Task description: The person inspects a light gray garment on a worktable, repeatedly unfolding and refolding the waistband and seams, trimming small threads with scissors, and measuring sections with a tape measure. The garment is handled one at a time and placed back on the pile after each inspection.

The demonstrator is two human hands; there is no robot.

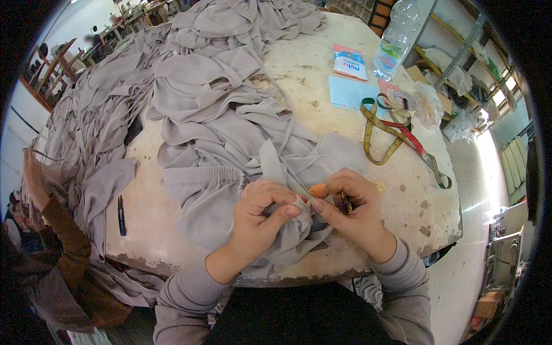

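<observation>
Just above the table's front edge, my left hand point(264, 213) pinches a bunched fold of a grey garment point(297, 235) between thumb and fingers. Close beside it, my right hand point(351, 209) grips the same cloth between its thumb and a finger wearing an orange fingertip cover point(318, 190). A small yellow and dark metal tool point(346, 202), perhaps thread snips, is tucked in the right palm and mostly hidden. The garment has a gathered elastic waistband point(225, 175) and a loose fabric strip point(272, 159) near my left hand.
Heaps of grey garments point(207, 82) cover the left and far table point(414, 207). A tape measure point(379, 138), tape roll point(404, 100), blue paper point(351, 92), wipes packet point(349, 62) and plastic bottle point(391, 47) lie right. A black pen point(121, 215) lies left, near another person's sleeve point(69, 241).
</observation>
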